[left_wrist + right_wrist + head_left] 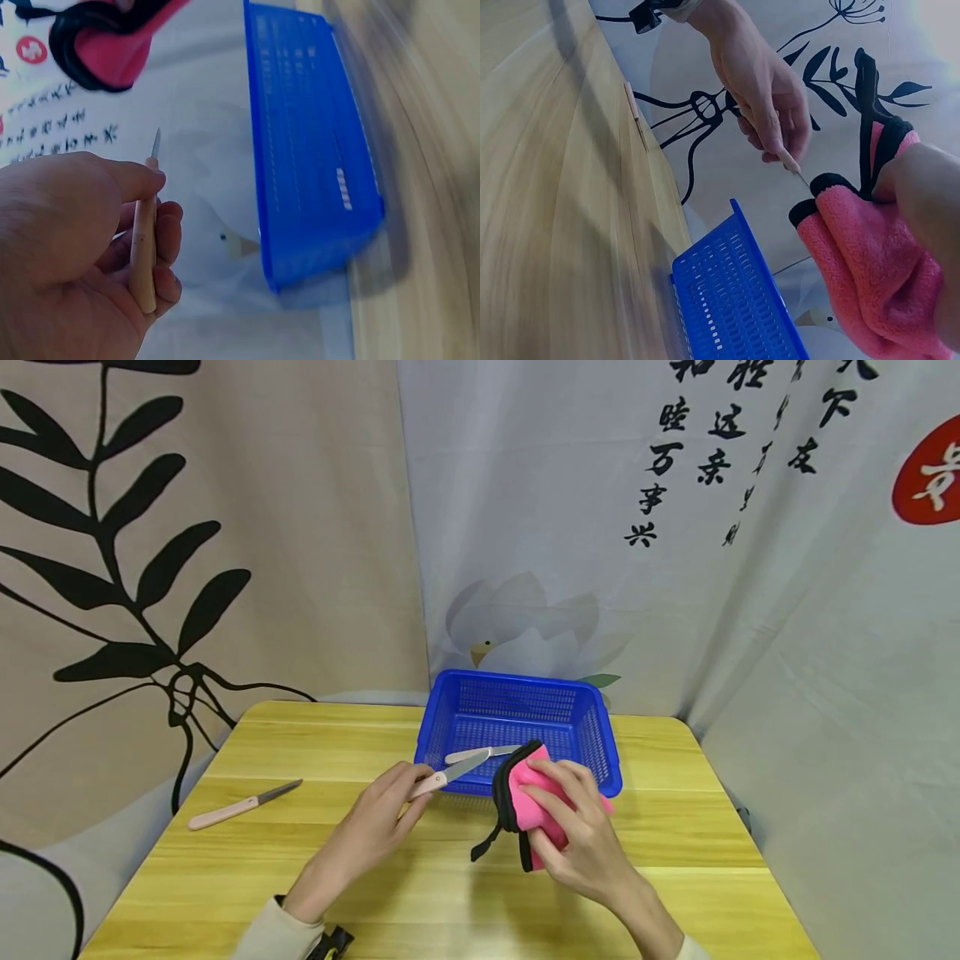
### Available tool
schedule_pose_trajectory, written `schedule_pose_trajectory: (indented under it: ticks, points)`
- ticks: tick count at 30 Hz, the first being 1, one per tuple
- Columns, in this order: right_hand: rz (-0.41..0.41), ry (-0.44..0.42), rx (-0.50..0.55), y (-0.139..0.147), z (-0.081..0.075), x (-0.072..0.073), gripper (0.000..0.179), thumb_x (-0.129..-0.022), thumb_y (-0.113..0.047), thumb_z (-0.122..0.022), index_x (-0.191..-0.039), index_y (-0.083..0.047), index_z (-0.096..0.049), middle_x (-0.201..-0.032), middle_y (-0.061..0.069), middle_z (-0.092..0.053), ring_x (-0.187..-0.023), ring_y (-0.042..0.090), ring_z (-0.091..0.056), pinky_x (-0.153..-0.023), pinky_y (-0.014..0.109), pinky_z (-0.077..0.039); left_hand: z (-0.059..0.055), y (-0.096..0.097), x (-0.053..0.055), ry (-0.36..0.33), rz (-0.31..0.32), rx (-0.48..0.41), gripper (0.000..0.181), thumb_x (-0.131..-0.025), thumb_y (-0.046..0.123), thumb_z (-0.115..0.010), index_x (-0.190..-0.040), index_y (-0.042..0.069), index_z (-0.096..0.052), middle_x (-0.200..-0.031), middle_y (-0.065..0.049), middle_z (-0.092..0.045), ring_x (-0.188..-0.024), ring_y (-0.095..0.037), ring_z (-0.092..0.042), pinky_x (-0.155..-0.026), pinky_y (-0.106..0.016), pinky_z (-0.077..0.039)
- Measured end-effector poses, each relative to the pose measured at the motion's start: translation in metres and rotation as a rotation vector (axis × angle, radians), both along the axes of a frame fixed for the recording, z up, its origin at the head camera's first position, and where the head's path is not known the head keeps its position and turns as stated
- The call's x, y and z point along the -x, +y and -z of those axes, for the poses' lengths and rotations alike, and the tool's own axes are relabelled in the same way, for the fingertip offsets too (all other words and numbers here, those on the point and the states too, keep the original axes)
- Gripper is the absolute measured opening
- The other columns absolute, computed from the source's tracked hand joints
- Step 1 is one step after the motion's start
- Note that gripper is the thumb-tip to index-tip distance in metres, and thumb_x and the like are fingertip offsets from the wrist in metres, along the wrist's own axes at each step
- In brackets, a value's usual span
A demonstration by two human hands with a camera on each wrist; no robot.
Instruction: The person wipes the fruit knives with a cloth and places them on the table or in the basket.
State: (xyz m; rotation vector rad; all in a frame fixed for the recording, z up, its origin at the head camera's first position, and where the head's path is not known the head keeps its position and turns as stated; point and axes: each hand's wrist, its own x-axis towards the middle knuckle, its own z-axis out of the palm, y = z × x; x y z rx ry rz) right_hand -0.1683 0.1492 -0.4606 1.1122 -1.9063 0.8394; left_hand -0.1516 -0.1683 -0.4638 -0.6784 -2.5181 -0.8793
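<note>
My left hand (pixel 382 806) grips a small knife (pixel 450 777) by its pale handle, with the blade pointing right and away. In the left wrist view, thumb and fingers wrap the wooden-looking handle (pixel 142 255). A bunched pink cloth with black edging (pixel 543 797) is held in my right hand (pixel 581 827), a black loop hanging from it. The blade tip comes close to the cloth's black edge in the right wrist view, where the pink cloth (pixel 870 262) looks fluffy and folded. Behind both hands, a second knife (pixel 472 755) lies in the blue basket (pixel 517 681).
A third knife (pixel 232 810) rests on the left of the wooden table (pixel 360 735), blade pointing right and away. The blue basket stands near the table's back edge, in front of a printed curtain (pixel 330 527). A dark strap (pixel 330 943) is on the left wrist.
</note>
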Motion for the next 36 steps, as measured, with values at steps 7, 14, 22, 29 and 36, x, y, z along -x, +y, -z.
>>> schedule_pose_trajectory:
  ticks: [7,14,22,29,36]
  points:
    - [0.021,0.014,-0.028,-0.006,-0.004,0.002,0.048,-0.077,0.0,-0.073,-0.125,-0.008,-0.081,-0.145,0.023,-0.071,-0.128,0.041,-0.059,-0.117,0.044,-0.043,-0.003,0.021,0.002,0.038,0.044,0.056,0.022,-0.106,0.003,-0.077,-0.127,0.002,-0.071,-0.106,-0.003,-0.07,-0.086,-0.007,-0.057,-0.072,-0.023,-0.055]
    - [0.05,0.039,-0.095,-0.011,-0.006,0.004,0.048,-0.078,-0.003,-0.075,-0.126,-0.008,-0.081,-0.147,0.02,-0.071,-0.128,0.041,-0.06,-0.113,0.05,-0.046,-0.003,0.034,0.004,0.133,0.085,0.091,0.022,-0.103,0.006,-0.081,-0.122,0.002,-0.073,-0.107,-0.007,-0.075,-0.089,-0.013,-0.067,-0.077,-0.028,-0.062]
    - [0.121,0.042,-0.221,-0.015,-0.002,0.005,0.049,-0.077,-0.003,-0.079,-0.125,-0.011,-0.081,-0.149,0.016,-0.07,-0.13,0.038,-0.06,-0.106,0.056,-0.055,-0.002,0.042,0.004,0.17,0.122,0.083,0.021,-0.103,0.005,-0.081,-0.123,0.005,-0.074,-0.108,-0.004,-0.077,-0.098,-0.016,-0.073,-0.083,-0.031,-0.065]
    - [0.195,0.103,-0.297,-0.02,0.002,0.005,0.047,-0.078,-0.005,-0.074,-0.124,-0.011,-0.082,-0.148,0.016,-0.071,-0.13,0.04,-0.061,-0.102,0.057,-0.058,0.0,0.044,0.005,0.198,0.118,0.088,0.024,-0.102,0.002,-0.081,-0.124,0.005,-0.074,-0.107,-0.003,-0.075,-0.098,-0.016,-0.072,-0.086,-0.033,-0.065]
    - [0.247,0.131,-0.339,-0.02,0.002,0.006,0.043,-0.08,-0.007,-0.072,-0.121,-0.009,-0.082,-0.146,0.016,-0.072,-0.129,0.042,-0.062,-0.102,0.056,-0.058,0.004,0.045,0.005,0.241,0.11,0.076,0.022,-0.101,-0.001,-0.08,-0.121,0.005,-0.073,-0.103,-0.002,-0.074,-0.095,-0.015,-0.071,-0.083,-0.032,-0.063]
